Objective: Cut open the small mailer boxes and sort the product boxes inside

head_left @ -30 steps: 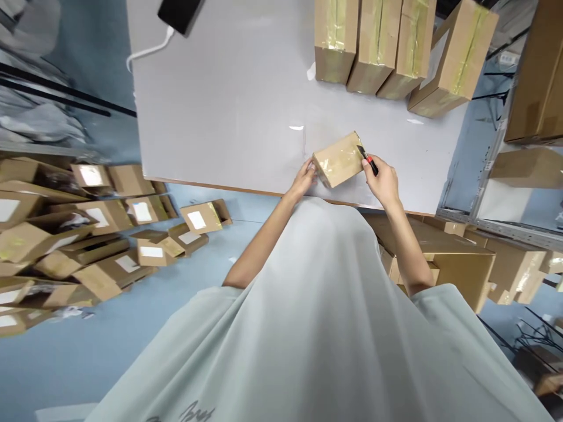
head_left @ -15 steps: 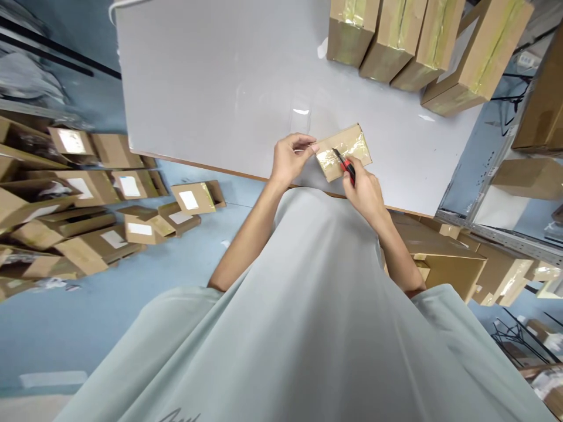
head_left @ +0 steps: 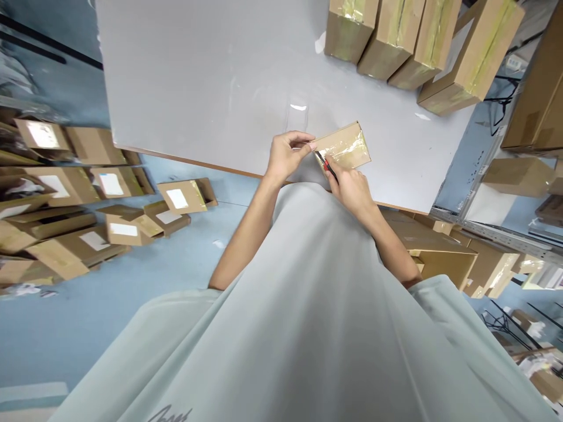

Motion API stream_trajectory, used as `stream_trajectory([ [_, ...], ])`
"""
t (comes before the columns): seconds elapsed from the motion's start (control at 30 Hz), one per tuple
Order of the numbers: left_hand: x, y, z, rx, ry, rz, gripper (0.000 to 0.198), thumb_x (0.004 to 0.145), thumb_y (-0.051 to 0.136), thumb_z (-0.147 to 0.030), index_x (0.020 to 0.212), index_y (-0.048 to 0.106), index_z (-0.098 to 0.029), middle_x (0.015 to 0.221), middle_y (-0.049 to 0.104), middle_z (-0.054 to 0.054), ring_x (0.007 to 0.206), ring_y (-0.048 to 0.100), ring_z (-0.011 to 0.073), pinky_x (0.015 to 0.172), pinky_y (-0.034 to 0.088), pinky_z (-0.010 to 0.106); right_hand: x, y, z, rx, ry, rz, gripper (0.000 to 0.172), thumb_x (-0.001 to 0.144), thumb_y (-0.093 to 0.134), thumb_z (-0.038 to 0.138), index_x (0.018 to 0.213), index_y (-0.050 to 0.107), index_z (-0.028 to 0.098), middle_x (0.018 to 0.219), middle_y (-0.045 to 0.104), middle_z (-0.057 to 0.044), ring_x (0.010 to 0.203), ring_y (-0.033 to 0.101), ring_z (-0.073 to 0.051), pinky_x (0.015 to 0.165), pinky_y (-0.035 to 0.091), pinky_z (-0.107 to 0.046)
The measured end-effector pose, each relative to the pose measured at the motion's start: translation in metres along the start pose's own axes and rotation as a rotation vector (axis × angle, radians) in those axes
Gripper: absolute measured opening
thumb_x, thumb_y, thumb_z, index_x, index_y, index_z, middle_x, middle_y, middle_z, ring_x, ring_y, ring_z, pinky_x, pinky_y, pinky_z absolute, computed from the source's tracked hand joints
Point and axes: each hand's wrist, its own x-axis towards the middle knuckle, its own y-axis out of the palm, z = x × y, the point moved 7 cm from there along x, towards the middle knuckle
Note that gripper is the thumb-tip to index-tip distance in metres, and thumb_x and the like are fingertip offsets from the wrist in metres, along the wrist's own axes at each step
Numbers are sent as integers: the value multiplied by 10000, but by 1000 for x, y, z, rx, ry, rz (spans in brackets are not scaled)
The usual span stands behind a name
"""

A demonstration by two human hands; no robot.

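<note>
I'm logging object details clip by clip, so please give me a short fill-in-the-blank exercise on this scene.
1. The right hand holds a red-and-black ____ against the small cardboard box.
2. In the picture, the left hand is at the ____ end of that box.
3. On the tabletop, ____ larger taped boxes stand side by side.
4. The floor is ____ in colour.

Missing words: cutter; left; four; blue.

Bright light glints off the taped box (head_left: 346,144); outer edges look stretched.
</note>
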Motion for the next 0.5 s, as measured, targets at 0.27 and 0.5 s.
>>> stream_trajectory([
  [0.27,-8,7,-14,19,-70,-123,258,853,948,-405,958,823,-205,1035,861,65,997,806,222,904,664,322,-5,-14,23,-7,69,31,608,1225,283,268,1819,355,164,1346,818,-208,1247,772,-350,1075,568,-470],
  [0.5,-8,7,-10,52,-104,-183,172,838,923,-322,915,826,-202,1021,857,58,1012,799,233,910,658,334,2,-21,36,-14,110,72,594,1157,335,101,1730,489,129,1345,814,-222,1285,769,-357,1073,573,-484],
])
